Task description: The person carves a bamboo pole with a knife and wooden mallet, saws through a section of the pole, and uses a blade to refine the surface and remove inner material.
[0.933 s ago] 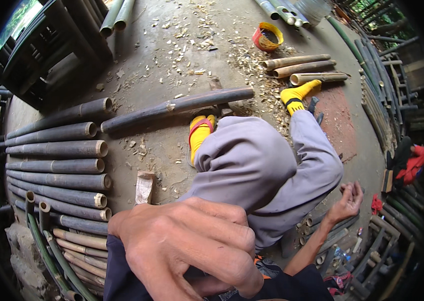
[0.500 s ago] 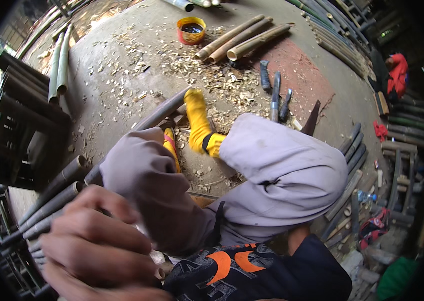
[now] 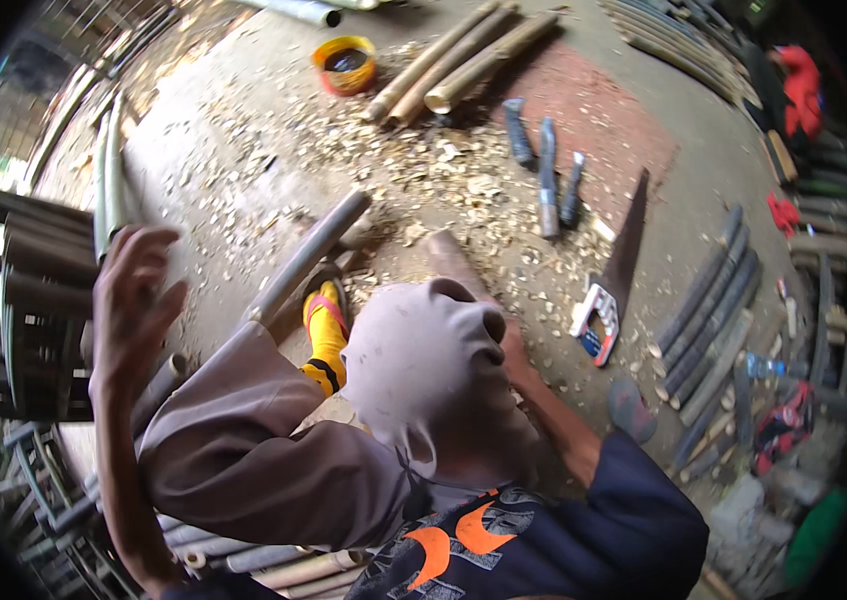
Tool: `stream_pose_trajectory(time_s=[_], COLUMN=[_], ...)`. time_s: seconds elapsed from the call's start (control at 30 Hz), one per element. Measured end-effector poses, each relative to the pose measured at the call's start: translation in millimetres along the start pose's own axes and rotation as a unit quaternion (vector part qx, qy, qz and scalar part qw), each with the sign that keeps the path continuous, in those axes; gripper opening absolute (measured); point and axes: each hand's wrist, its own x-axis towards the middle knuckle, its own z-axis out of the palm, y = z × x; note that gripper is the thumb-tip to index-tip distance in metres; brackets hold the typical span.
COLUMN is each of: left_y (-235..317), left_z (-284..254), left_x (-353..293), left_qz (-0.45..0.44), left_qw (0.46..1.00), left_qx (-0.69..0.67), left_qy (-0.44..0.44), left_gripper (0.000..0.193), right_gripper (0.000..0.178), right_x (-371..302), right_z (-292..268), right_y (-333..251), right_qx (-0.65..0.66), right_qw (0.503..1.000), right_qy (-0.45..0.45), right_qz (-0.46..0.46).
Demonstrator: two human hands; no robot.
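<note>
My left hand (image 3: 138, 295) is raised at the left, its fingers loosely bent and apart, with nothing seen in it. My right arm reaches down beside a bent knee in grey trousers (image 3: 418, 350); my right hand (image 3: 511, 350) is mostly hidden behind that knee. Just beyond it lies a blurred brownish, rod-like piece (image 3: 458, 262) whose kind I cannot make out. Ahead of my other knee, a dark bamboo pole (image 3: 313, 250) slants over the floor, next to a yellow-socked foot (image 3: 325, 335) in a sandal. To the right rests a handsaw (image 3: 598, 320) with a white and red handle.
Several dark-handled blade-like tools (image 3: 548, 190) lie ahead among pale shavings (image 3: 393, 180). Farther off are a yellow tub (image 3: 343, 65) of dark liquid and cut bamboo lengths (image 3: 488, 65). Dark poles (image 3: 708, 310) lie right; a dark bamboo rack (image 3: 48, 310) stands left.
My left hand has moved forward and away from my body, and its fingers have spread. The crossed leg has come down to a raised knee. My right forearm and the saw's handle now show.
</note>
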Motion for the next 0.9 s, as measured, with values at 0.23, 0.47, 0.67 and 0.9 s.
stream_pose_trajectory(time_s=[0.23,0.47,0.67,0.9], left_y=[-177.0,-192.7,-228.2,-229.9], left_z=[113.7,290.8,282.4,305.0], left_x=[54.3,41.5,51.7,36.7], left_qz=[-0.003,-0.194,-0.189,-0.084], left_qw=[0.920,0.949,0.960,0.996], left_qx=[0.231,0.184,-0.119,-0.005], left_qy=[-0.316,-0.170,-0.168,0.004], left_gripper=[0.065,0.098,0.074,0.071], right_gripper=[0.057,0.057,0.053,0.047], right_x=[-48.5,-83.6,-55.1,-37.9], right_z=[-95.5,-112.2,-109.6,-104.9], right_y=[110.8,154.9,159.5,165.3], right_qx=[-0.200,-0.255,-0.292,-0.257], right_qw=[0.953,0.935,0.930,0.939], right_qy=[0.194,0.008,-0.021,-0.037], right_qz=[0.116,0.248,0.223,0.224])
